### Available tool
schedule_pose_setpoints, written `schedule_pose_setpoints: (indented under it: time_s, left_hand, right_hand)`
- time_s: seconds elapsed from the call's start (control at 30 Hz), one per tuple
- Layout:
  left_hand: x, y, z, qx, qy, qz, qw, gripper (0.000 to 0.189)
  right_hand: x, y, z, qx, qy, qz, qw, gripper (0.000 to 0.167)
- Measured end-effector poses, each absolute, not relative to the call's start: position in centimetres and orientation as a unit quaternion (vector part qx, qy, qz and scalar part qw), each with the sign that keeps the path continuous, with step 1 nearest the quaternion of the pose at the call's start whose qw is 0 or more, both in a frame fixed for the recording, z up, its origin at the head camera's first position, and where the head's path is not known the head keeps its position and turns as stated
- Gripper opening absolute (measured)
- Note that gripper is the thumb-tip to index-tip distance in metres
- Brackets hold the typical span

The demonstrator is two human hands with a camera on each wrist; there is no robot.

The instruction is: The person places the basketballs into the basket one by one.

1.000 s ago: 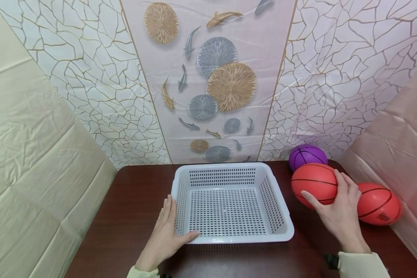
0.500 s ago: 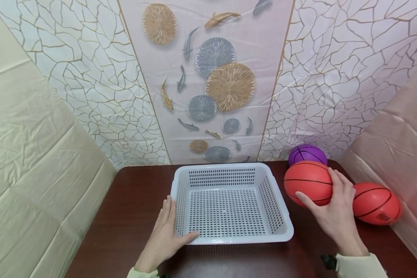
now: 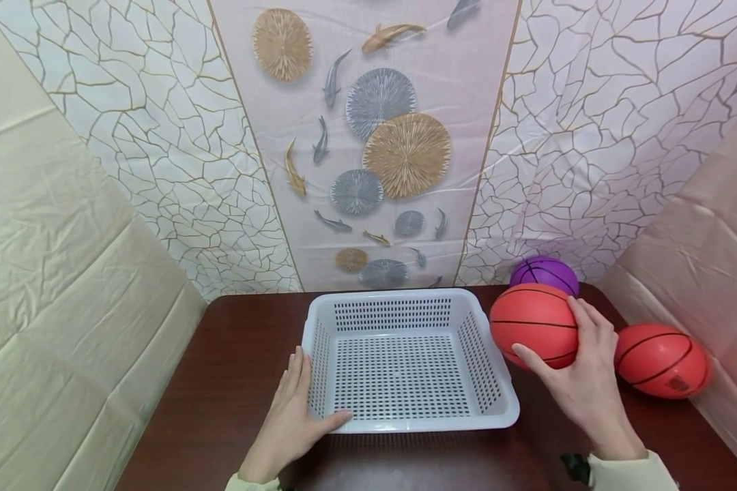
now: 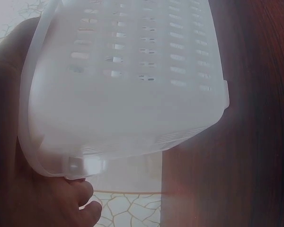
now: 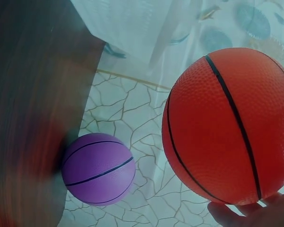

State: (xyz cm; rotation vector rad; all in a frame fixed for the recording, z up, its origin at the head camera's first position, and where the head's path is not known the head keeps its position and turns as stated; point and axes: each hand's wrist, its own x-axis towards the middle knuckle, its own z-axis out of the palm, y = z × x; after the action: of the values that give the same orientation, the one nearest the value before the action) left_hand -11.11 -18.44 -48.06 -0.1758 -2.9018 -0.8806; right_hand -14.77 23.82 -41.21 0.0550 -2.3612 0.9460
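My left hand (image 3: 288,416) rests at the near left corner of a white perforated plastic basket (image 3: 414,426). Its fingers lie straight along the left rim and its thumb reaches over the front rim; the left wrist view shows the basket wall (image 4: 132,104) from close by. My right hand (image 3: 589,382) grips a red toy basketball (image 3: 534,324) from its right side, thumb in front and fingers behind. The ball overlaps the basket's right rim in the head view. In the right wrist view the red basketball (image 5: 227,132) hangs with fingers (image 5: 255,215) along its lower edge.
A purple basketball (image 3: 546,273) sits at the back right, partly hidden by the held ball. Another red basketball (image 3: 663,361) lies at the right edge of the dark wooden table (image 3: 221,382). Fabric-covered walls stand behind and on both sides.
My right hand has carried the red basketball leftward to the basket's right rim, away from the other red ball. The left hand and the basket have stayed in place.
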Motion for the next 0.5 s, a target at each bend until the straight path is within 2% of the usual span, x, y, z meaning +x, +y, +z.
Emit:
schedule_pose_setpoints:
  time_s: [0.5]
  left_hand:
    - [-11.07,-18.39,-47.97,-0.053,-0.954,-0.290,0.049,0.127]
  right_hand:
    - [-14.40,22.80,-40.95,0.046,-0.886,0.356,0.293,0.113]
